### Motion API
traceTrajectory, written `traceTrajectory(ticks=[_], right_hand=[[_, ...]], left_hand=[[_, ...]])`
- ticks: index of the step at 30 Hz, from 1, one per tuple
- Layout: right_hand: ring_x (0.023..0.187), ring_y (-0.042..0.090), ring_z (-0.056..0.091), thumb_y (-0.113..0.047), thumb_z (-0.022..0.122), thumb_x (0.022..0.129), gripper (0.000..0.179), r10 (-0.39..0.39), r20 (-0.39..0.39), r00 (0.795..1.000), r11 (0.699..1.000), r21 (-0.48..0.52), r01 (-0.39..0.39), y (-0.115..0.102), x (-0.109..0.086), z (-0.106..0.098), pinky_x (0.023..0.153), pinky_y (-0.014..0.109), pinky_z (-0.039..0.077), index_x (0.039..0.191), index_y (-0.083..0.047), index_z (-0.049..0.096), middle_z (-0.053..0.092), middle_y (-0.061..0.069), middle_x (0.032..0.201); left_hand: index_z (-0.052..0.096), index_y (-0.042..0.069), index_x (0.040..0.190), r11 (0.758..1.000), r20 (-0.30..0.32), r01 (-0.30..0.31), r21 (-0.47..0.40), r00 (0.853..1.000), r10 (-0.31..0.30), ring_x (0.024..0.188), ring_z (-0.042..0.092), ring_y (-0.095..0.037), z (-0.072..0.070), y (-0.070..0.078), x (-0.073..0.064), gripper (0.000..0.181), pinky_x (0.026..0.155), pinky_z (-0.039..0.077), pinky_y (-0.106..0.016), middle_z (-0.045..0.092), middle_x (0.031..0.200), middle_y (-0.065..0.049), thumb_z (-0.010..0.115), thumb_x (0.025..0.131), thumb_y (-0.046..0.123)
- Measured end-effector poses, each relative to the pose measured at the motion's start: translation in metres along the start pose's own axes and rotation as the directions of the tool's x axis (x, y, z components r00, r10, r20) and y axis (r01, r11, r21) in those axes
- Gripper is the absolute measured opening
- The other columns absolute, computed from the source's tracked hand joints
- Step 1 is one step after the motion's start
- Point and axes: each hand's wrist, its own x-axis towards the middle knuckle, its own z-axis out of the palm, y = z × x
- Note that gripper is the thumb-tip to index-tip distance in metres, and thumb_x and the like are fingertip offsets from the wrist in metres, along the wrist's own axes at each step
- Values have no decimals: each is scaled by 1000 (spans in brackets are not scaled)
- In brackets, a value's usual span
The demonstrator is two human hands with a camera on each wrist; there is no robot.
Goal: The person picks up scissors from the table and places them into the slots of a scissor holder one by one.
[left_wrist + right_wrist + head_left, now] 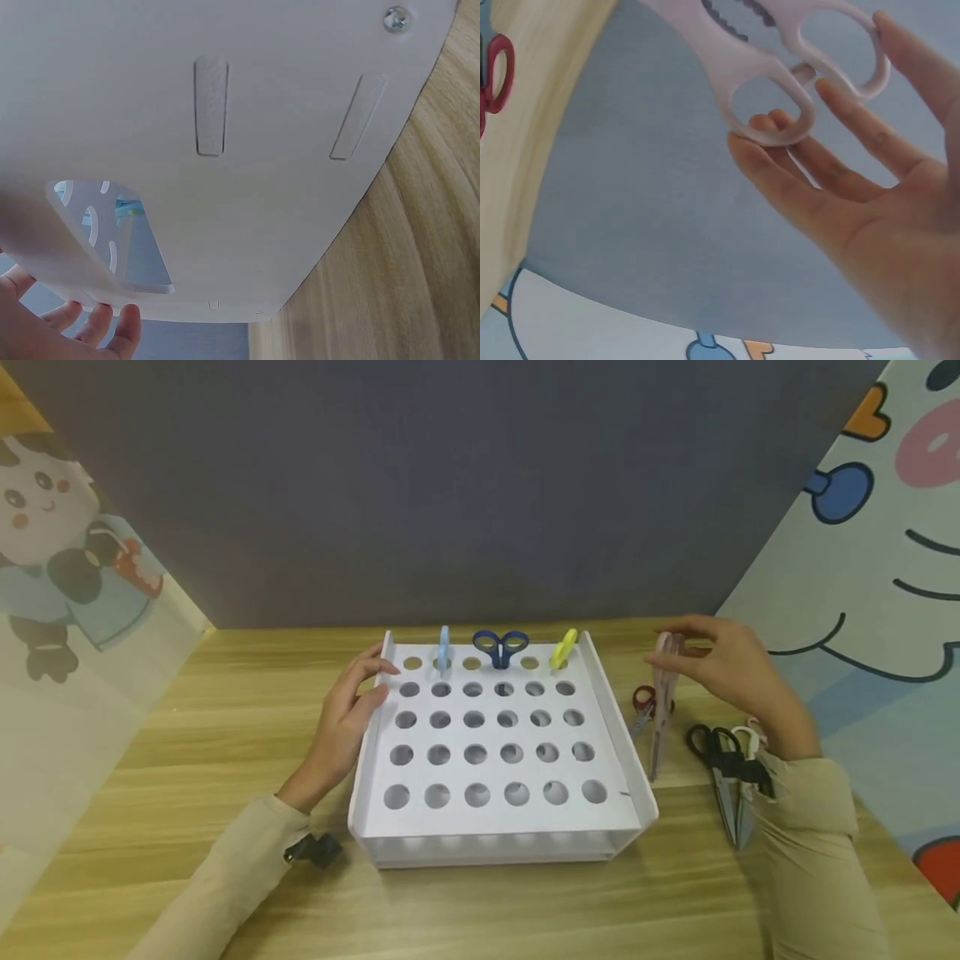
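Note:
A white rack [495,777] with rows of round holes stands on the table. My left hand [348,714] rests at the upper edge of its left side wall, fingertips touching the wall. In the back row stand light blue scissors [443,649], dark blue scissors [500,649] and yellow scissors [563,650], handles up. Right of the rack, my right hand [723,664] holds pale pink scissors [663,693] by the handle loops, blades pointing down. The right wrist view shows fingertips and thumb at the loops of these pink scissors [739,64], with dark serrations between the handles.
Red-handled scissors [643,702] lie on the table [255,735] beside the rack's right wall. Further right are black-handled scissors [716,760] and white-handled scissors [750,747], partly covered by the right sleeve. A grey panel [465,493] closes off the back, between cartoon-printed side walls.

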Motion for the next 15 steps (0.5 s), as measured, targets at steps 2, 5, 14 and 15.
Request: traceTrajectory(ticks=[2, 5, 14, 15], right_hand=[[119, 42, 58, -40, 76, 87, 55, -9, -23, 1000, 1000, 12, 9, -3, -3, -1, 94, 48, 52, 130, -8, 63, 61, 16, 130], [117, 42, 60, -37, 77, 87, 50, -27, -48, 998, 1000, 9, 28, -8, -6, -3, 89, 28, 55, 126, -8, 66, 64, 16, 125], [102, -1, 59, -23, 81, 85, 36, -194, -188, 963, 981, -6, 196, -28, -14, -4, 83, 2, 43, 116, -9, 72, 68, 9, 116], [100, -5, 57, -21, 81, 84, 35, -218, -206, 954, 975, -13, 220, -30, -15, -4, 84, 3, 44, 116, -8, 72, 68, 10, 115]], left_hand=[[59, -1, 116, 1000, -1, -4, -1, 1000, 4, 134, 42, -24, 0, 0, 0, 22, 84, 52, -20, 39, 155, -6, 47, 101, 8], [59, -1, 116, 1000, 2, -8, -3, 1000, 8, 134, 42, -25, 0, 0, 0, 21, 83, 54, -20, 39, 155, -6, 47, 101, 8], [59, -2, 116, 999, 6, -3, -33, 1000, 4, 131, 44, -26, 0, 0, 1, 21, 79, 56, -22, 38, 156, -6, 47, 102, 9], [59, -2, 116, 999, 6, -4, -33, 1000, 4, 131, 44, -26, 0, 0, 1, 21, 80, 55, -22, 37, 156, -6, 47, 102, 9]])
